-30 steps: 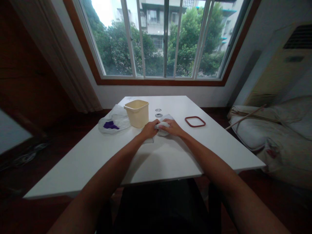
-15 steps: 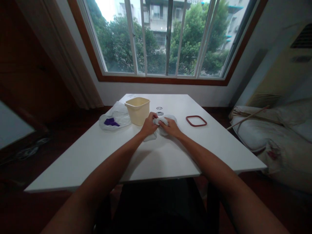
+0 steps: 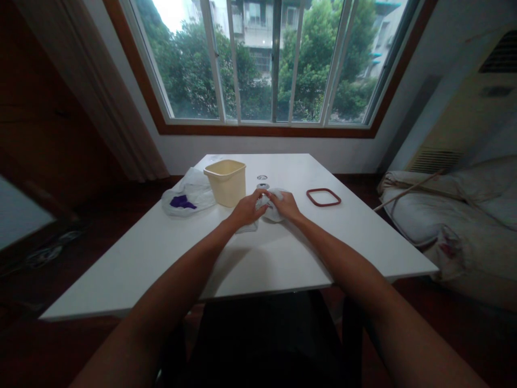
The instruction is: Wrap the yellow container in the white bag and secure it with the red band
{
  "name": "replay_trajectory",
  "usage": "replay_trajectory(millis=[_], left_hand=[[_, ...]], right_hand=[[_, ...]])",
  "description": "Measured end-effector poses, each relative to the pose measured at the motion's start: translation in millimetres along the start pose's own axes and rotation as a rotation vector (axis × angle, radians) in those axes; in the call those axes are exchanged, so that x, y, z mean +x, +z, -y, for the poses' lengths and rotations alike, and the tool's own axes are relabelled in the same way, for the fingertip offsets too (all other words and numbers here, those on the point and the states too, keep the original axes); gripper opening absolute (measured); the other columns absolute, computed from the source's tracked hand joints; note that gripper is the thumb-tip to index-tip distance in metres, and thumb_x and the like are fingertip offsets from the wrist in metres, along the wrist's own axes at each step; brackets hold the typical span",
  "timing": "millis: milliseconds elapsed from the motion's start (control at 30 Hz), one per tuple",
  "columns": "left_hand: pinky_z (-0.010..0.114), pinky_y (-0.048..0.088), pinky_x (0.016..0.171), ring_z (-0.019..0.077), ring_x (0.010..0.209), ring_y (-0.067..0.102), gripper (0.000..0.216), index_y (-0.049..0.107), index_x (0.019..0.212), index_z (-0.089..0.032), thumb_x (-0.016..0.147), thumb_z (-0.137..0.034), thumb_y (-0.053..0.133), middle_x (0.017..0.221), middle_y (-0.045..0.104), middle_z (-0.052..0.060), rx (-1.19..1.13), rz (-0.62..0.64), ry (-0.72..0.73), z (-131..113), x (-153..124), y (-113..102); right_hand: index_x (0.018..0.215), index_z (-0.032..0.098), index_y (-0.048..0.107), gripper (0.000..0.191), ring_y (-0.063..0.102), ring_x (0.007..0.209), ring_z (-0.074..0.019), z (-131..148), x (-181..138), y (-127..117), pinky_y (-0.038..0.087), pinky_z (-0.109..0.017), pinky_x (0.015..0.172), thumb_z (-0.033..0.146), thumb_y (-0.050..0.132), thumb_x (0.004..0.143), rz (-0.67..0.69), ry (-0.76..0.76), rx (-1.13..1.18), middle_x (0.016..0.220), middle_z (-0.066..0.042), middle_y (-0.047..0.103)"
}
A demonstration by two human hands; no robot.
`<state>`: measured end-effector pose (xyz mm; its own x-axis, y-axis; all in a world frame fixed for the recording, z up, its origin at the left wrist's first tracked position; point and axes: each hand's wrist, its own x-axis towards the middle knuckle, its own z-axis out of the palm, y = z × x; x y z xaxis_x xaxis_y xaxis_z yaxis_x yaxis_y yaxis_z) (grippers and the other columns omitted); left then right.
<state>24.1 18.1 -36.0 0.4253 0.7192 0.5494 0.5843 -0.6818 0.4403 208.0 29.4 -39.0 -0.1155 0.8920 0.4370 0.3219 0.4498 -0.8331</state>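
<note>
"What's left of the grip?"
"A cloudy bag (image 3: 204, 195) showing something purple (image 3: 182, 202), then a bin (image 3: 228, 189) just beside the left hand (image 3: 246, 209)."
"And in the grip?"
"Crumpled plastic (image 3: 273, 214), pinched by both hands, between them; no clear long axis. One flap (image 3: 247, 226) trails nearer the left."
"Rightward?"
"Past the right hand (image 3: 288, 205), a red frame (image 3: 323, 198), well apart."
"Any writing?"
"None legible."
</note>
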Motion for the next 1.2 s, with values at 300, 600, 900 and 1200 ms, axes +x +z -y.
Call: replay_trajectory(millis=[300, 600, 900, 1200], left_hand=[[0.030, 0.046, 0.082, 0.0212, 0.087, 0.063, 0.027, 0.068, 0.113, -0.021, 0.090, -0.028, 0.055, 0.099, 0.066, 0.008, 0.296, 0.006, -0.043, -11.8, 2.2, 2.0], [0.028, 0.048, 0.077, 0.0180, 0.083, 0.062, 0.031, 0.070, 0.087, -0.016, 0.085, -0.042, 0.056, 0.089, 0.069, 0.004, -0.388, -0.032, -0.193, 0.8, 3.5, 6.0], [0.026, 0.045, 0.059, 0.0154, 0.064, 0.059, 0.039, 0.067, 0.084, -0.013, 0.069, -0.050, 0.067, 0.074, 0.069, 0.003, -0.734, -0.052, -0.547, -12.2, 6.4, 16.7], [0.032, 0.054, 0.076, 0.0222, 0.084, 0.070, 0.056, 0.064, 0.119, -0.013, 0.066, -0.028, 0.070, 0.105, 0.074, 0.012, -1.084, 0.214, -0.565, -24.2, 6.5, 7.1]], right_hand=[[0.085, 0.016, 0.062, 0.033, 0.059, 0.070, -0.0156, -2.3, 2.0, -3.7, 0.047, -0.027, 0.062, 0.047, 0.065, 0.077, -0.030, 0.146, 0.122, 0.080, -0.004, 0.067], [0.114, 0.020, 0.048, 0.070, 0.065, 0.074, -0.0163, -12.0, 3.2, -16.2, 0.053, -0.027, 0.063, 0.043, 0.085, 0.059, 0.345, 0.067, 0.458, 0.091, -0.002, 0.070], [0.123, 0.015, 0.049, 0.064, 0.058, 0.067, -0.0136, -9.1, 3.8, -18.2, 0.046, -0.025, 0.060, 0.026, 0.072, 0.064, 0.264, -0.047, 0.127, 0.086, -0.001, 0.065], [0.129, 0.013, 0.053, 0.060, 0.052, 0.065, -0.0135, -11.7, -0.1, -22.2, 0.042, -0.027, 0.066, 0.019, 0.065, 0.070, 0.205, -0.243, -0.175, 0.083, 0.000, 0.064]])
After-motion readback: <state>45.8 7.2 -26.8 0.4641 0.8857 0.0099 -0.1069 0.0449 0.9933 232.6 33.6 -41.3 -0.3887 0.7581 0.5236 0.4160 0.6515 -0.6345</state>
